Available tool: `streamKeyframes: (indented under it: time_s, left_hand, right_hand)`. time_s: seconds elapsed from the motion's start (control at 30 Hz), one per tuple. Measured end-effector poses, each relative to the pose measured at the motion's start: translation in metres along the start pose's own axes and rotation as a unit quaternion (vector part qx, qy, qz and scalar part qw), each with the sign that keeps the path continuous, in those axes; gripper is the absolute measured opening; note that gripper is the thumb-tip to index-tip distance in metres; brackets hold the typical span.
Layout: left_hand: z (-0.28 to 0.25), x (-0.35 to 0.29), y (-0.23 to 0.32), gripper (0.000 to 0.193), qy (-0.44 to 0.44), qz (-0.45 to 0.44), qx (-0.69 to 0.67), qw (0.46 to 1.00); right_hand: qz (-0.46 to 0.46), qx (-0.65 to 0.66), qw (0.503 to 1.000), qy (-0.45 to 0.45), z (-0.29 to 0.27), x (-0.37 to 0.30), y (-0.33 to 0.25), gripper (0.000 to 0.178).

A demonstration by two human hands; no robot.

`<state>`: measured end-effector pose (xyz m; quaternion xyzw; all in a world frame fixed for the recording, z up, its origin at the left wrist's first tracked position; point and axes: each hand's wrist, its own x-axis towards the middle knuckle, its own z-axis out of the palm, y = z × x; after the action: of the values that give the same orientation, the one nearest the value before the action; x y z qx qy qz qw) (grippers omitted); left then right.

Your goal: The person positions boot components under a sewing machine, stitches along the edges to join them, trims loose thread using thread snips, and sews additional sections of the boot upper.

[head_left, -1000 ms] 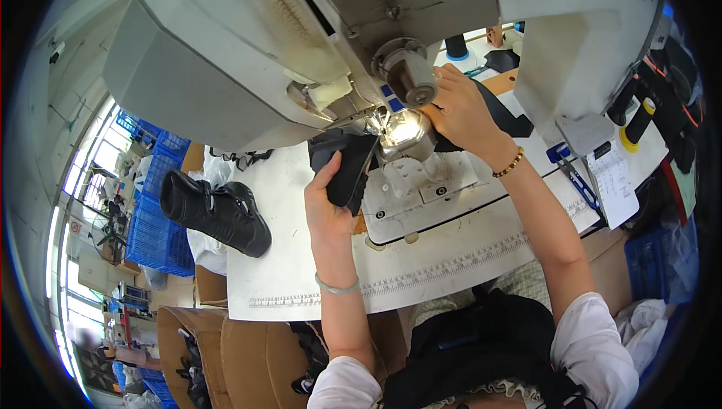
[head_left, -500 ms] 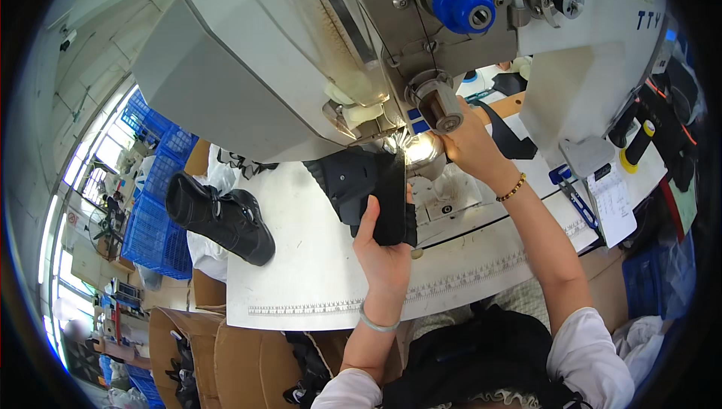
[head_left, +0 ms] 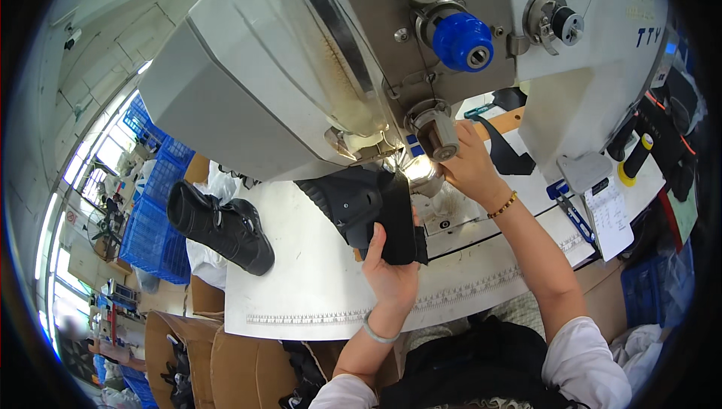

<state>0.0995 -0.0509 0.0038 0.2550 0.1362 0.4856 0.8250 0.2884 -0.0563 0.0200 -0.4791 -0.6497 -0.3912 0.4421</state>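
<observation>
Black upper (head_left: 361, 202), pinched by my left grip (head_left: 392, 273), extended ahead of it; had turned flatter, seemingly aligning its edge with the sewing machine (head_left: 444, 82). Right grip (head_left: 478, 172): fingertips hidden, couldn't tell.

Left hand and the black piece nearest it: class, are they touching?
Touching. The head view shows the left hand holding the black piece, thumb laid over it.

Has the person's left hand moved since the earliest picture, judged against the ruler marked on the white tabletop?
Yes. The left hand has moved rightward along the ruler and closer to it, toward the person's body.
</observation>
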Motion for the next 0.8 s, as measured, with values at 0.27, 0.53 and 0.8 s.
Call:
streamKeyframes:
  time_s: [0.27,0.53,0.8]
  left_hand:
    - [-0.009,0.005,0.007,0.038,-0.025,-0.032,-0.018,0.999]
    - [-0.011,0.000,-0.006,0.039,-0.022,-0.027,-0.030,0.999]
    - [-0.010,0.000,-0.007,0.037,-0.011,-0.013,-0.004,1.000]
  right_hand:
    - [0.013,-0.005,0.999,-0.030,0.000,-0.002,-0.001,0.036]
    - [0.123,0.107,0.987,-0.009,0.011,-0.016,-0.003,0.047]
    - [0.087,0.043,0.995,-0.022,0.009,-0.012,-0.005,0.050]
